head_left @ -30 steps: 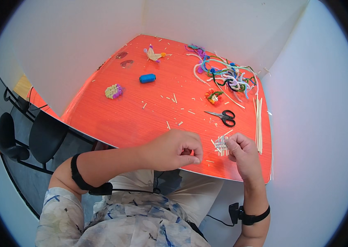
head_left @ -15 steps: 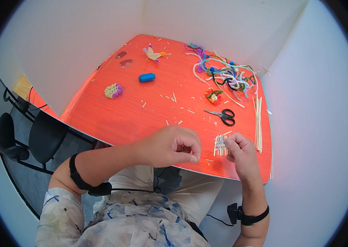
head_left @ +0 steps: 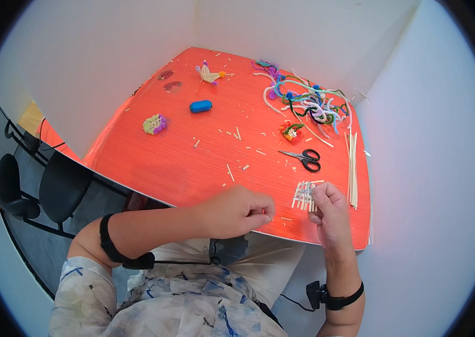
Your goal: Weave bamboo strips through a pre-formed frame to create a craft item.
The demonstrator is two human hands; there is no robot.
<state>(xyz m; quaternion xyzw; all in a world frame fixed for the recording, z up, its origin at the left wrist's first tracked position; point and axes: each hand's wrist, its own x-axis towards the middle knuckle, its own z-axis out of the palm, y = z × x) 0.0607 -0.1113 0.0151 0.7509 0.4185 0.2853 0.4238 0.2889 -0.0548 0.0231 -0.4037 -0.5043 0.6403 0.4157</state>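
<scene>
My right hand (head_left: 330,210) pinches the edge of a small woven grid of pale flat strips (head_left: 302,196), with thin grey strands crossing them. The grid's strips spread out to the left of my thumb, over the table's near right part. My left hand (head_left: 243,210) is to the left of the grid, apart from it, at the table's near edge. Its thumb and curled fingers are pressed together; whatever they hold, if anything, is too small to name. Black-handled scissors (head_left: 308,159) lie beyond the grid, blades pointing left.
Long pale strips (head_left: 352,171) lie along the red table's right side. A tangle of coloured fuzzy stems (head_left: 316,104) is at the back right. A blue thread spool (head_left: 200,106), a woven star shape (head_left: 209,73), a round woven piece (head_left: 155,124) and an orange-red flower (head_left: 291,132) lie around.
My left hand has dropped slightly and its fingers have closed tighter. The grid in my right hand has shifted slightly, showing more strips.
</scene>
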